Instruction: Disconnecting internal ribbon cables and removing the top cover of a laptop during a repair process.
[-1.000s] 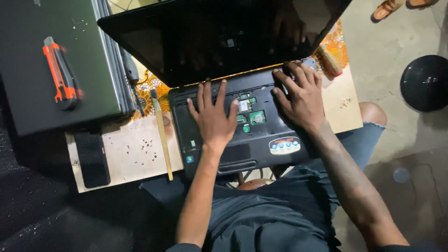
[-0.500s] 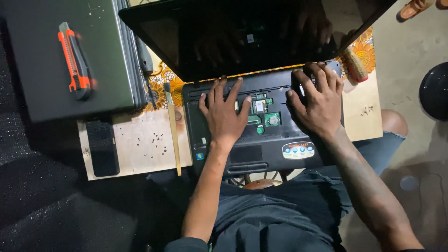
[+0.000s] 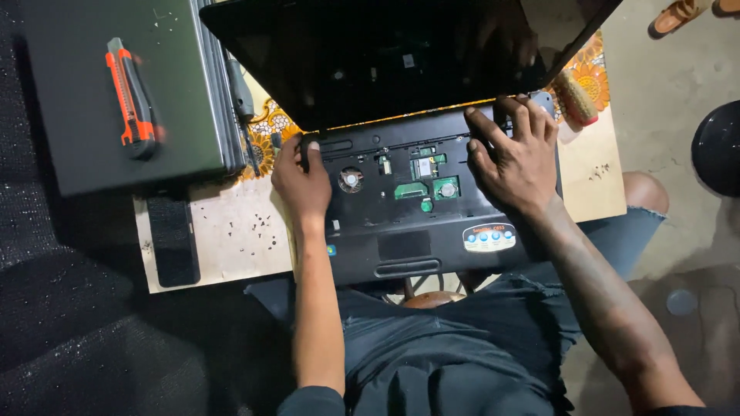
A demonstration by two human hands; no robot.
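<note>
Fingers of both hands press on an opened-up black laptop [image 3: 408, 223] whose keyboard is removed, so green circuit parts and a small round fan show in the middle of its base. Left hand [image 3: 302, 176] lies at the laptop's left edge, its fingers curled over the upper left corner near the hinge, gripping the edge of the casing. Right hand [image 3: 515, 158] rests on the upper right part of the base, fingers spread and bent, tips pushing down just below the hinge; it holds nothing. Tilted back above the hands is the laptop's dark screen [image 3: 401, 54], which reflects them faintly. Under the laptop sits a pale wooden board [image 3: 231, 239], dotted with small dark screws and set on the person's lap. Left of the laptop on the board lies a flat black rectangular object [image 3: 173, 240], perhaps a phone or battery. Further up and left is a dark closed case [image 3: 85, 100] with an orange and black utility knife [image 3: 132, 100] on top. A screwdriver [image 3: 240, 96] lies between the case and the laptop. Beyond the right hand is a small brush [image 3: 576, 96] on patterned orange cloth.
</note>
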